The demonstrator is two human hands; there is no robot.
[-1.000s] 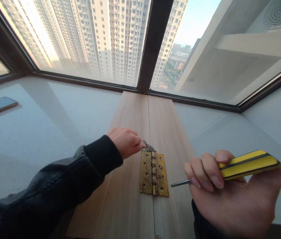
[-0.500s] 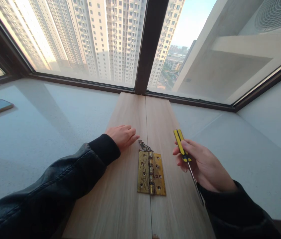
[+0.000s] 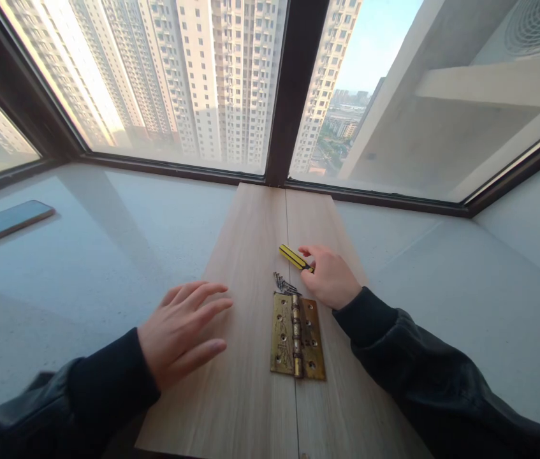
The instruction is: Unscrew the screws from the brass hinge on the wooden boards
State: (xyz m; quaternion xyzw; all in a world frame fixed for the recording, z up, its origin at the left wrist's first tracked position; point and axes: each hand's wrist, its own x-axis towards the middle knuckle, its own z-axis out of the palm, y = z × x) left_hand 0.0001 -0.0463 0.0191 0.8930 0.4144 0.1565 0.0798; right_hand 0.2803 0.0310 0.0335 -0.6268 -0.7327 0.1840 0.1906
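Observation:
My right hand (image 3: 331, 274) is closed around the lower end of a yellow-and-black screwdriver (image 3: 293, 256), whose handle points toward the upper left. Its shaft is hidden under my hand. Whether the screwdriver touches the boards I cannot tell. Just below it lie several screws (image 3: 285, 284) in a small pile. An old brass hinge (image 3: 283, 338), opened flat, spans the seam between two pale wooden boards (image 3: 245, 255), its knuckle along the seam. To the left of the hinge, my left hand (image 3: 186, 331) is empty, fingers spread over the left board's edge.
A phone-like flat slab (image 3: 9, 222) lies on the white ledge (image 3: 164, 236) at the left. Dark window frames (image 3: 277, 127) rise behind the far end of the boards, with tall buildings outside.
My right hand has swung left with the screwdriver, from the boards' right side to above the screws. My left hand has drawn back down and left, and its fingers have spread.

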